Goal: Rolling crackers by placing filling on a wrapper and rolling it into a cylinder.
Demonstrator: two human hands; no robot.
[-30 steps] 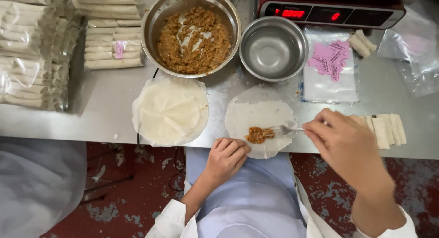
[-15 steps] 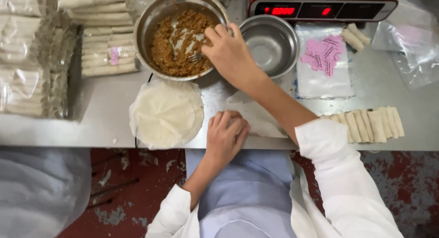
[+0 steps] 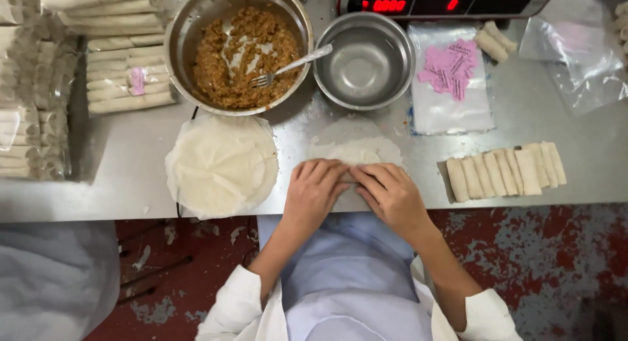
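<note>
Right now both hands are pressing down side by side on the near edge of a thin round wrapper [image 3: 356, 151] lying flat on the steel table [image 3: 575, 177]. The left hand [image 3: 314, 190] and the right hand [image 3: 391, 194] are curled over it, fingertips meeting in the middle — gripping the folded lip of the wrapper rather than lying flat. The filling is hidden under the fingers, so I cannot tell how it is sitting.

To do this fold well, the fingers are best kept close together and the pull even on both sides (a loose start probably makes a baggy roll), tucking the edge snugly without tearing the thin sheet. Finished rolls [image 3: 504, 172] are lying in a row to the right — a fair guide for tightness. A stack of wrappers [image 3: 221, 164] is waiting just left, and the fork [image 3: 288, 67] is resting in the filling bowl [image 3: 180, 27].
</note>
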